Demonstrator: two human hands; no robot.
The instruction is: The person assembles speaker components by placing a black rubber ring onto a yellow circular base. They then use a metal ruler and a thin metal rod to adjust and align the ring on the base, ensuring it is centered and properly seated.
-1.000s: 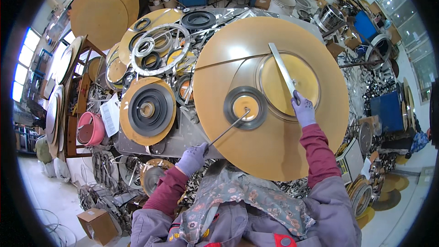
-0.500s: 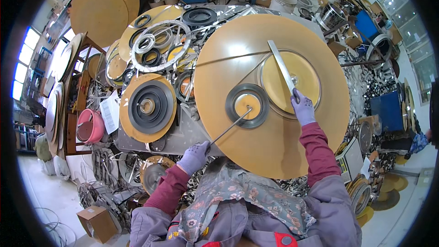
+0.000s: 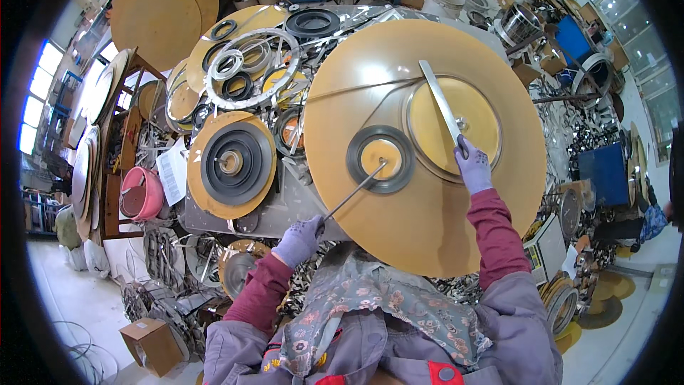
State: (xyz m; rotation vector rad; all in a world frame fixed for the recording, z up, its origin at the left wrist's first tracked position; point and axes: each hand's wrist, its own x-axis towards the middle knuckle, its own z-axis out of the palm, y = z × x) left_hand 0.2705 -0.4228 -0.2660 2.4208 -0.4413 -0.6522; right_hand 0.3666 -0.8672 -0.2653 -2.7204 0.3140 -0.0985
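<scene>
A broad tan disc [image 3: 442, 242] lies in front of me. On its right part sits a yellow round plate [image 3: 479, 110] with a shiny metal rim. My right hand [image 3: 474, 165], in a light purple glove, is closed on a flat metal bar [image 3: 440, 100] laid across that plate. To the plate's left lies a dark ring-shaped coil [image 3: 362, 182] around a small tan core [image 3: 372, 152]. My gloved left hand [image 3: 298, 241] grips a thin metal rod [image 3: 345, 204], whose far end meets the core. A narrow strip [image 3: 356, 91] runs over the disc toward the plate.
Left of the disc, a dark grooved coil [image 3: 214, 165] rests on a tan round. Behind it are heaped rings, including a large white ring [image 3: 293, 75]. A pink bucket [image 3: 149, 203] stands at the left. Metal strip scrap [image 3: 563, 164] piles up on the right.
The dark coil and the rod's end have shifted slightly left and away from me; my left hand has moved a little the same way. The strip's slack loop looks different. My right hand stays nearly still.
</scene>
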